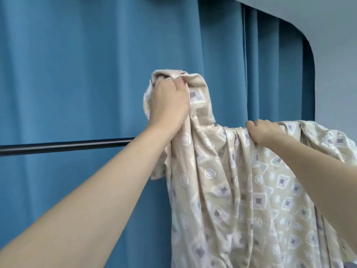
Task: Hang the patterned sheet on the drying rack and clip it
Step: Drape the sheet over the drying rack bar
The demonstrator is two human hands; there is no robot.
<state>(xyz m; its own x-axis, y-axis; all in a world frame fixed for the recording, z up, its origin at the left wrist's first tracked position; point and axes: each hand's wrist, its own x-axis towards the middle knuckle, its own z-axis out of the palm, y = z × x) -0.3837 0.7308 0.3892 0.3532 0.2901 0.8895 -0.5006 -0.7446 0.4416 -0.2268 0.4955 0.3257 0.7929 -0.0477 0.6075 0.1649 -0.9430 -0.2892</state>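
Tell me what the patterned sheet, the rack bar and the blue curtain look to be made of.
Patterned sheet: soft woven cloth, likely cotton, with a slight sheen; it bunches and folds limply.
Rack bar: probably metal with a dark, semi-gloss coat; a highlight runs along it.
Blue curtain: thick matte fabric hanging in heavy pleats.

A pleated blue curtain point(96, 74) fills the backdrop — a pale grey wall point(336, 35) shows at upper right.
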